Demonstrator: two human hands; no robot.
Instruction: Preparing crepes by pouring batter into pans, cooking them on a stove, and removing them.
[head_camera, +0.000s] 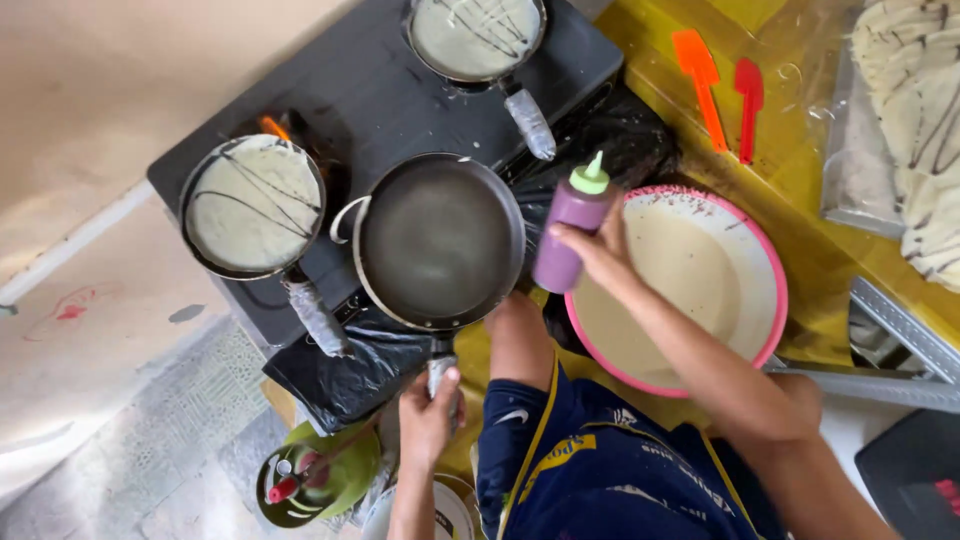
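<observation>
A: Left hand (428, 415)?

B: Low in frame, forearm rising from the bottom edge. Fingers curled tight around the wrapped handle of the empty dark pan (440, 240), thumb on top. Pan sits level on the black stove (400, 90), at its near edge.

A: Right hand (597, 250)?

B: Arm runs up from the lower right, elbow bent, wrist angled in toward the pan. Closed around a purple squeeze bottle (566, 232) with a green nozzle, tip up. Bottle stands roughly upright, just beside the pan's right rim, left of the pink-rimmed bowl of pale batter (700, 270).

A: Surroundings?

B: Two more pans hold pale rounds with dark drizzled lines: one at left (252, 203), a flame showing behind it, one at the far edge (476, 35). Orange spatula (702, 82) and red spatula (749, 102) lie side by side on the yellow surface (800, 160).
</observation>
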